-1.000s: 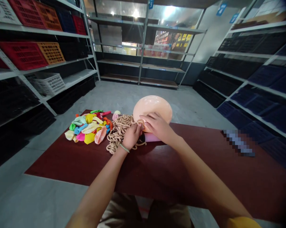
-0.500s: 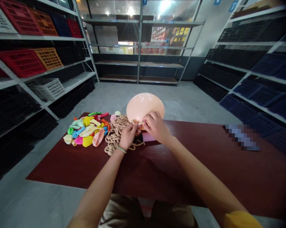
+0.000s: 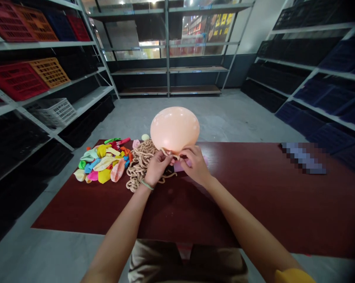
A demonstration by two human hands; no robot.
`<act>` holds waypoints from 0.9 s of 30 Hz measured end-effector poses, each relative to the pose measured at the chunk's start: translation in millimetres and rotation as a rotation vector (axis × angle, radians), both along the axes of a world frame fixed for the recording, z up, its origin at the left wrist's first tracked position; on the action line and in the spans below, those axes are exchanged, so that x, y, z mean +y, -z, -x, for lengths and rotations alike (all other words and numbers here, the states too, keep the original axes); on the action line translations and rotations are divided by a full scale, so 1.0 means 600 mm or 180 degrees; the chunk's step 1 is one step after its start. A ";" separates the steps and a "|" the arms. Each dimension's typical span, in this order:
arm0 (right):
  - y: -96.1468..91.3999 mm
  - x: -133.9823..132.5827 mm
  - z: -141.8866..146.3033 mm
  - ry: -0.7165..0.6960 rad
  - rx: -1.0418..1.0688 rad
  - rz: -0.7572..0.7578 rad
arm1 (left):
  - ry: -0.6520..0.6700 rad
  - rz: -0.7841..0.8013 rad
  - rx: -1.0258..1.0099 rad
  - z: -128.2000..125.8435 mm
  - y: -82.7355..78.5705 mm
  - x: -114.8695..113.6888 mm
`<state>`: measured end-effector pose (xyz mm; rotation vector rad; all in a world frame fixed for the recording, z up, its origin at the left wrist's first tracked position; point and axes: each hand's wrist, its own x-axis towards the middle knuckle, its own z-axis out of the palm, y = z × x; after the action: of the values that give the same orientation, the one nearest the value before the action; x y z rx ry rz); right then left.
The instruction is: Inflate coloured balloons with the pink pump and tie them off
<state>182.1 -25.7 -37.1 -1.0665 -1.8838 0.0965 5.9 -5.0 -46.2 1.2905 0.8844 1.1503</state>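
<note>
Both grips [image 3: 155,169] [image 3: 196,167] pinched closed on tan rope [image 3: 175,156] | dark-red tabletop [image 3: 248,181] | grey floor [image 3: 230,114] | crate-laden racks [image 3: 92,98]

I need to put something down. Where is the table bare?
Widest: the tabletop between the right forearm and the pixelated item near the far edge. Smaller: left of the left forearm, nearer than the limp balloons. It's crowded further back, where those balloons, the tan cord, the inflated balloon, the left hand and the right hand bunch together.

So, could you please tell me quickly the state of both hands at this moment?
Left hand: closed, pinching beige rope close to the peach balloon; whether it also grips the balloon cannot be told.
Right hand: closed, pinching beige rope too.
</note>
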 end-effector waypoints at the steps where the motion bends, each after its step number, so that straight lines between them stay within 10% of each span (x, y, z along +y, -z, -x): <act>1: -0.001 -0.002 -0.001 0.0021 0.0100 0.0044 | -0.0001 -0.0044 0.0043 0.000 0.001 0.000; 17: 0.005 0.004 -0.001 0.0010 -0.0080 0.0005 | 0.0471 -0.0599 0.0618 0.004 0.006 -0.012; 27: 0.010 -0.008 0.017 0.0105 -0.0343 -0.0084 | 0.0054 -0.0703 0.0487 0.009 0.008 -0.007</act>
<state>171.8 -30.4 -42.8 -1.1035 -1.9575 -0.0049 0.6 -9.1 -51.1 1.5802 0.8734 1.1723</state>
